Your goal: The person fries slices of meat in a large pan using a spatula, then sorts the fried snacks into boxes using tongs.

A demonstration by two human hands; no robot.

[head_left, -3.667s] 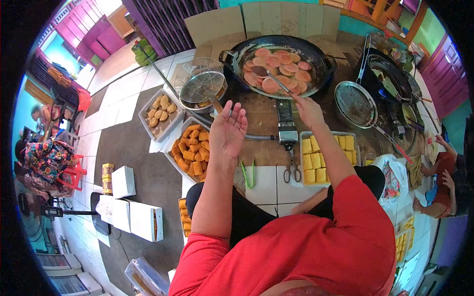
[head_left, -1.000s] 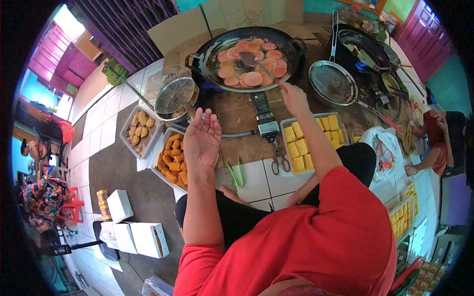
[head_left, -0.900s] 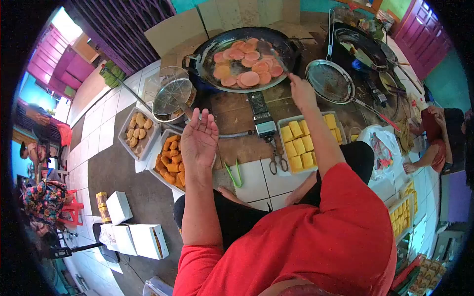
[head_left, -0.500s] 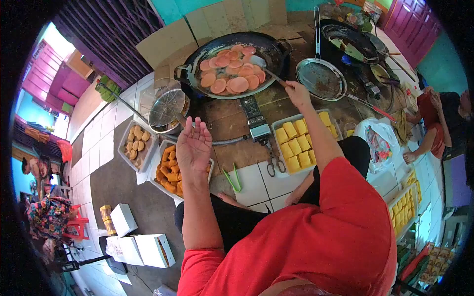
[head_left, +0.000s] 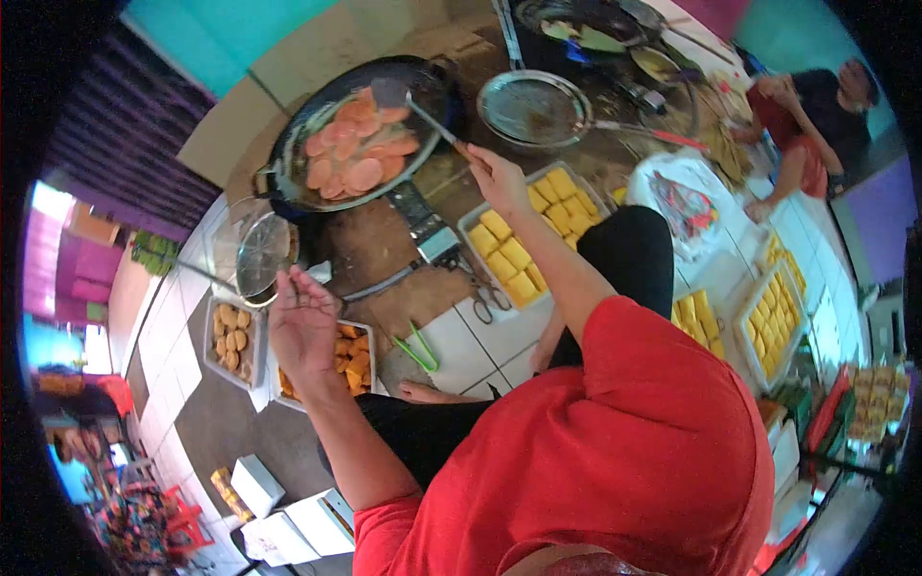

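Note:
My right hand is closed round the wooden handle of a spatula. The spatula's blade is at the far rim of a large black wok, over flat pink-orange rounds lying in oil. Palm up, my left hand is held open with its fingers a little curled and nothing visible in it. Just beyond its fingertips is a round wire strainer. Below that hand stands a tray of orange fried pieces, partly hidden by it.
A tray of yellow blocks lies under my right forearm. Green tongs and scissors are on the floor. A flat strainer, a second wok and a plastic bag are to the right. Another person sits beyond.
The view has swung, shifting the scene leftward. The spatula's blade has moved from among the rounds to the wok's far side, and the rounds are bunched closer. My left fingers have curled slightly.

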